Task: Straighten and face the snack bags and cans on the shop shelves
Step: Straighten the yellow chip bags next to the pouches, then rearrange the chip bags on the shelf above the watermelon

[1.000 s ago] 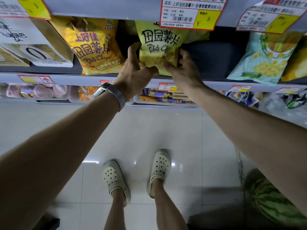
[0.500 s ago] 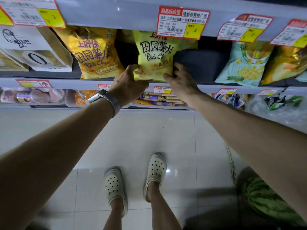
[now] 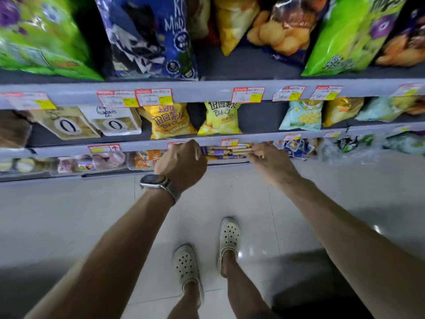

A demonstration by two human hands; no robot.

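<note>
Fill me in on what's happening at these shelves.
A person is tidying snack shelves. The left hand and right hand are at the two ends of a stack of long stick packets on the lowest shelf; whether they hold it is too blurred to tell. The lime-yellow chip bag above stands front-facing, untouched.

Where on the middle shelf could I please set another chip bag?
The widest bare stretch lies between the pale yellow bag and the light blue bag. A narrow gap separates the orange bag from the yellow one. The boxes on the left sit crowded.
</note>
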